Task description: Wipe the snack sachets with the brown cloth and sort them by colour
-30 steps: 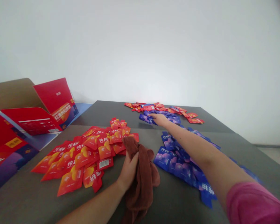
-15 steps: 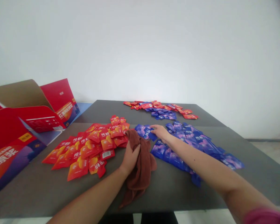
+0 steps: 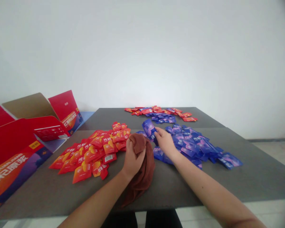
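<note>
In my left hand (image 3: 132,160) is a bunched brown cloth (image 3: 146,172), its loose end trailing down onto the table. My right hand (image 3: 165,141) pinches a blue sachet (image 3: 148,128) by its lower right edge and holds it tilted up, just beyond the cloth. Part of another blue sachet (image 3: 141,133) shows on the table behind the cloth. To the right of my right hand spreads a pile of blue sachets (image 3: 194,144). A pile of red sachets (image 3: 92,150) lies left of my left hand.
An open red cardboard box (image 3: 19,139) with raised flaps stands at the left. Mixed red and blue sachets (image 3: 160,114) lie at the far end of the grey table (image 3: 247,177). A white wall (image 3: 168,53) rises behind it.
My right hand has lifted the blue sachet off the table and tilted it upright. My left hand has gathered the cloth tighter. The whole view has shifted slightly.
</note>
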`<move>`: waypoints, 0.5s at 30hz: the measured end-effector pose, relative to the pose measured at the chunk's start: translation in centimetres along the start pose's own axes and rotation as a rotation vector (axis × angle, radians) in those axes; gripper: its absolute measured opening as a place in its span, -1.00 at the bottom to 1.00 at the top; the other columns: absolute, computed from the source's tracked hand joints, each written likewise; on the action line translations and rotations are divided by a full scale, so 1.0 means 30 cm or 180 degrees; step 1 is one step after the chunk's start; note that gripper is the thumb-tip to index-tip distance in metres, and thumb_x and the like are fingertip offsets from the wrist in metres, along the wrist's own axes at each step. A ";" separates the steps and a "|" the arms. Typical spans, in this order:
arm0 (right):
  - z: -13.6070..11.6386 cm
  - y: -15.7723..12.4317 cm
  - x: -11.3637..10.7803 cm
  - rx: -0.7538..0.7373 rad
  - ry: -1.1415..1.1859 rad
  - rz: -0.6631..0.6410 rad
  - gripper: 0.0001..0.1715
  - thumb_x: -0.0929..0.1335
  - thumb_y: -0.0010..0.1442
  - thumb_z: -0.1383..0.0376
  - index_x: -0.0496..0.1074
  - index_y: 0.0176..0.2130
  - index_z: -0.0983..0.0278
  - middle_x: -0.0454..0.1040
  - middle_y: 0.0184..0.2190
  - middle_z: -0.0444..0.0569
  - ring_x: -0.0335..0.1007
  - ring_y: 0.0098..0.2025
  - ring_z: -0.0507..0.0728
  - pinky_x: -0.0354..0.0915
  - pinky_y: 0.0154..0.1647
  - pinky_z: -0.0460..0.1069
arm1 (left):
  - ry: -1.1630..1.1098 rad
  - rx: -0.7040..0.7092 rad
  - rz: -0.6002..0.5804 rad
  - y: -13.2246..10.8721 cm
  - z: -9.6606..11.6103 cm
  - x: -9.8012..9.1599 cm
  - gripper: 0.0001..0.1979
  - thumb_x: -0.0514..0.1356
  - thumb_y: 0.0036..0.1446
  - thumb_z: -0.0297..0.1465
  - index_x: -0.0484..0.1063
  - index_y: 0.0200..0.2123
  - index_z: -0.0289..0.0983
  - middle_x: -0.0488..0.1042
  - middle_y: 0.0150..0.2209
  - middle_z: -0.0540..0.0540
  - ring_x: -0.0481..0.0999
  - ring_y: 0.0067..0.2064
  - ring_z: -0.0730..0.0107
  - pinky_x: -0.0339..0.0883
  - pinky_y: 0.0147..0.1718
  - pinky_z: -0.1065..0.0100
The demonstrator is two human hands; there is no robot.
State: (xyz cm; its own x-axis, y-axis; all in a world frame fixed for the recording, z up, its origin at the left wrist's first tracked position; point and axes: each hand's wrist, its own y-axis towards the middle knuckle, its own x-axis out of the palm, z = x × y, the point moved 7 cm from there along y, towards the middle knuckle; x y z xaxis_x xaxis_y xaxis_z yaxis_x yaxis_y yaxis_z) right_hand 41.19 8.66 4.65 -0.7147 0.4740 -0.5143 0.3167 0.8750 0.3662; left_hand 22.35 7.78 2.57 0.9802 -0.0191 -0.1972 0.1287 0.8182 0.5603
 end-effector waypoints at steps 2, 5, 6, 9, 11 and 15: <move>-0.076 -0.078 0.033 -0.0361 0.0202 -0.0618 -0.60 0.25 0.15 0.39 0.55 -0.11 0.13 0.58 -0.13 -0.09 0.48 -0.07 0.18 0.32 -0.01 0.05 | 0.0323 0.0383 -0.0052 0.029 0.058 0.005 -0.63 0.20 0.05 -0.44 0.34 -0.03 -0.23 0.28 0.04 -0.18 0.29 0.13 0.15 0.13 0.18 0.11; -0.134 -0.160 0.016 -0.0386 0.0605 -0.1172 -0.68 0.29 0.11 0.35 0.60 -0.23 0.15 0.61 -0.22 -0.08 0.50 -0.13 0.21 0.31 -0.04 0.10 | 0.0576 0.0145 0.0321 0.085 0.033 -0.035 -0.68 0.15 0.05 -0.49 0.37 -0.07 -0.24 0.31 -0.03 -0.17 0.31 0.07 0.14 0.16 0.15 0.07; -0.136 -0.170 -0.009 -0.0245 0.0808 -0.1187 -0.72 0.31 0.10 0.32 0.60 -0.23 0.17 0.60 -0.23 -0.07 0.50 -0.14 0.21 0.31 -0.05 0.09 | 0.0603 -0.0030 0.0421 0.097 0.005 -0.051 -0.67 0.15 0.05 -0.49 0.36 -0.06 -0.25 0.32 -0.05 -0.17 0.33 0.05 0.14 0.18 0.13 0.05; -0.113 -0.175 -0.080 0.0339 0.1536 -0.1036 -0.60 0.37 0.05 0.26 0.53 -0.07 0.18 0.57 -0.42 -0.14 0.46 -0.38 0.09 0.32 -0.30 -0.02 | 0.0703 -0.0139 0.0343 0.100 -0.046 -0.068 -0.48 0.19 0.01 -0.48 0.27 0.09 -0.25 0.27 0.06 -0.20 0.27 0.14 0.09 0.14 0.17 0.02; -0.089 -0.173 -0.097 0.0715 0.1958 -0.0953 -0.45 0.39 0.01 0.30 0.45 0.05 0.16 0.46 -0.57 -0.24 0.32 -0.55 0.01 0.22 -0.47 -0.10 | 0.0837 0.0139 0.0123 0.079 -0.034 -0.058 -0.29 0.25 -0.04 -0.47 0.13 0.22 -0.22 0.13 0.20 -0.23 0.16 0.25 0.05 0.07 0.21 0.01; -0.072 -0.192 -0.055 0.1190 0.2526 -0.1236 -0.46 0.41 -0.09 0.38 0.50 -0.04 0.21 0.51 -0.48 -0.19 0.34 -0.47 -0.01 0.21 -0.43 -0.12 | 0.0975 0.0660 -0.0386 0.038 0.031 -0.024 -0.31 0.28 -0.04 -0.42 0.21 0.20 -0.18 0.12 0.24 -0.21 0.19 0.24 0.03 0.13 0.20 0.04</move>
State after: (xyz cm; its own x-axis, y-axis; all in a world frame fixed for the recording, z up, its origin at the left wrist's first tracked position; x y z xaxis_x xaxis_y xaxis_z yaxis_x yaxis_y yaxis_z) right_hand 39.19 2.63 5.08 -0.9823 0.0593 0.1777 0.0491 0.9969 -0.0609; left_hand 21.94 8.19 4.11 0.8697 0.0897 -0.4854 0.2992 0.6864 0.6628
